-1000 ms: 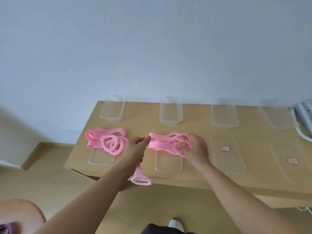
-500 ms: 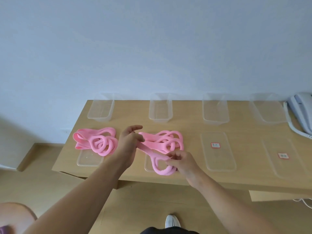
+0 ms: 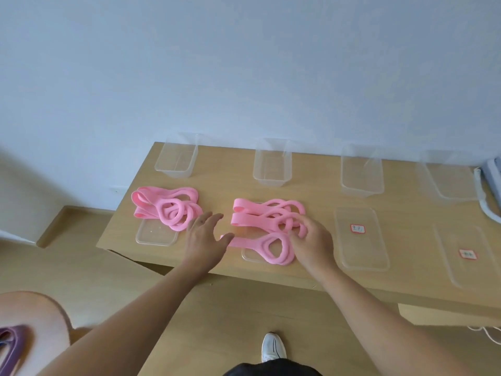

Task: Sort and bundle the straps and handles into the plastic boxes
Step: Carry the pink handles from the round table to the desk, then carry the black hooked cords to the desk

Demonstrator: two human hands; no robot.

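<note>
Two heaps of pink straps with looped handles lie on the wooden table [image 3: 217, 180]. The left heap [image 3: 165, 207] partly covers a clear lid [image 3: 154, 237]. The middle heap [image 3: 267, 215] lies over another lid. One strap with a handle loop [image 3: 271, 246] stretches along the front of the middle heap. My left hand [image 3: 204, 240] lies flat with fingers spread, thumb touching that strap's left end. My right hand [image 3: 311, 242] has its fingers curled into the handle loops at the heap's right side. Several clear plastic boxes [image 3: 272, 165] stand in a row at the back.
Two more clear lids with red-edged labels [image 3: 360, 240] [image 3: 466, 256] lie at the front right. A white telephone [image 3: 492, 185] sits at the table's right edge. A pink stool [image 3: 32, 321] stands lower left. My shoe [image 3: 272, 347] is below the table's front edge.
My left hand let go of the strap and opened flat on the table. The strap now lies down in front of the middle heap. My right hand moved up onto the handle loops.
</note>
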